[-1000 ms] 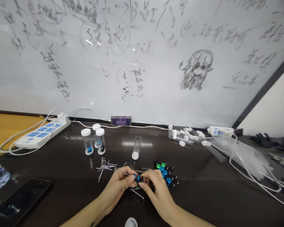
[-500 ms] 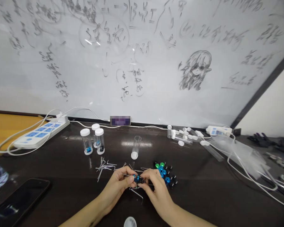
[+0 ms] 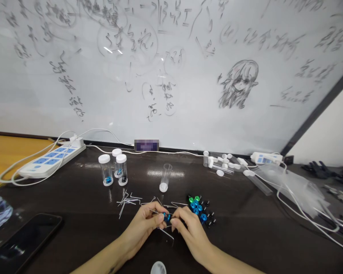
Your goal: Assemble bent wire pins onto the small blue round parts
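Note:
My left hand (image 3: 145, 224) pinches a small blue ring-shaped metal part (image 3: 167, 217) between thumb and fingertips. Against its right side, my right hand (image 3: 191, 230) has thumb and forefinger closed; whatever is between them is mostly hidden. Thin L-shaped hex keys lie around the hands, one hex key (image 3: 167, 234) just below the fingers and a heap of hex keys (image 3: 128, 200) to the left. To the right of my right hand sits a cluster of blue parts (image 3: 196, 206), green parts (image 3: 197, 198) and black screws (image 3: 210, 221).
An uncapped clear tube (image 3: 167, 173) stands ahead, with capped tubes (image 3: 105, 169) to its left. Loose white caps (image 3: 225, 161) and tubes lie back right. A power strip (image 3: 50, 160), a phone (image 3: 24, 243), a plastic bag (image 3: 291, 186) and a round white lid (image 3: 158, 268) surround the work.
The black piece seen between my hands is now mostly out of sight, and more of the blue part shows. My right fingertips have drawn slightly away from my left ones.

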`<state>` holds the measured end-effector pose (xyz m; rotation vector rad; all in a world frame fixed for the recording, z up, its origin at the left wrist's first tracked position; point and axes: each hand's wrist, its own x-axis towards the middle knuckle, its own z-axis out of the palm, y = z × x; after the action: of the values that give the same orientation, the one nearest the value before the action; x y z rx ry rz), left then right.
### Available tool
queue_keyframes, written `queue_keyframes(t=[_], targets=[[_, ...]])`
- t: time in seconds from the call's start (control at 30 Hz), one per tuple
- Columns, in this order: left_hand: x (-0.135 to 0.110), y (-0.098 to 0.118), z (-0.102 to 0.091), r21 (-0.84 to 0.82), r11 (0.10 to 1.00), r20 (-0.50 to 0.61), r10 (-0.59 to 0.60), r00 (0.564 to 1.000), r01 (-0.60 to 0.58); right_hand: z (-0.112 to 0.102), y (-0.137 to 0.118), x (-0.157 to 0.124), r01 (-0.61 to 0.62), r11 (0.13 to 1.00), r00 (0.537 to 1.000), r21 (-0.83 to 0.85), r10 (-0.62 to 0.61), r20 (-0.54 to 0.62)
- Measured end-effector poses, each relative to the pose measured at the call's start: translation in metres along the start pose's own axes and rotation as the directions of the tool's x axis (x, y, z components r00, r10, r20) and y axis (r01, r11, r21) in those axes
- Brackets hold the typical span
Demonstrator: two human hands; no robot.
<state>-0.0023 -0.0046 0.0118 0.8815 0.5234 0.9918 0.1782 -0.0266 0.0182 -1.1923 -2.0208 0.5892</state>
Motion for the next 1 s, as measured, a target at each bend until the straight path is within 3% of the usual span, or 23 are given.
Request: queue_keyframes(t=[0.17,0.33,0.5,0.7,0.87,1.0], targets=[[0.0014,-0.0008,-0.0008,0.018,1.000,-0.016,0.014,1.000,-0.014,0.0014,0.0019,0.0000,0.023,1.000,0.997,0.006,-0.023,-0.074],[0.0000,-0.0009,-0.0013,0.022,1.000,0.002,0.012,1.000,-0.012,0.0012,0.0019,0.0010,-0.014,1.000,1.000,0.024,0.014,0.019],[-0.0006,-0.0019,-0.0024,0.030,0.999,-0.014,0.012,1.000,-0.012,0.0028,0.0048,0.0019,0.008,0.999,0.998,0.044,-0.006,-0.058],[-0.0014,-0.0020,-0.0012,0.024,1.000,0.008,0.017,1.000,-0.017,0.0014,0.0056,0.0020,-0.020,0.997,0.998,0.081,0.015,0.059],[-0.0011,-0.0003,-0.0007,0.044,0.999,0.010,0.024,1.000,-0.025,0.0035,0.0046,-0.0003,0.019,1.000,0.998,0.003,-0.019,-0.056],[-0.0015,-0.0013,-0.0015,0.035,0.999,0.017,0.021,1.000,-0.022,0.0017,0.0015,-0.0003,0.008,1.000,1.000,0.002,-0.008,-0.004]])
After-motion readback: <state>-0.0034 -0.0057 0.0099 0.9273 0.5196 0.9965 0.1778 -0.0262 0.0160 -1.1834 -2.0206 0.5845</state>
